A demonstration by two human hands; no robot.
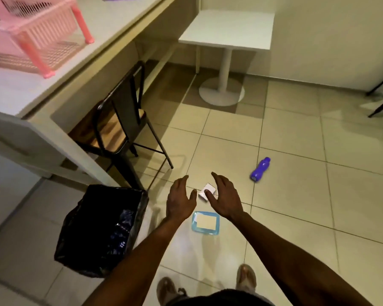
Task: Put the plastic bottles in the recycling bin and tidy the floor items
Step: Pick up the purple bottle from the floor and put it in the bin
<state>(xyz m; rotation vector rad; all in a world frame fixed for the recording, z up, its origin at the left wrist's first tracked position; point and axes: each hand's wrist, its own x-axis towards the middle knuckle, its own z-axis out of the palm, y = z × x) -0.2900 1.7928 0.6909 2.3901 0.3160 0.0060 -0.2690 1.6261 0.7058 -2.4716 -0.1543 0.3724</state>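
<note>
Tiled floor (285,195) is largely open to the right. Black-bagged bin (102,230) is set at the left, by the chair (117,129) and worktop (60,69), bottles seen inside. Both hands, left hand (180,200) and right hand (224,198), are held open, empty. Purple bottle (260,170) lies well right; blue lid (205,222) and white box (205,191) lie below.

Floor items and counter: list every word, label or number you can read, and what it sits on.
No text is legible.
small white box: no legible print.
blue-rimmed container: pale label, blank or blurred.
purple bottle: no label visible.
pink rack: none.
</note>
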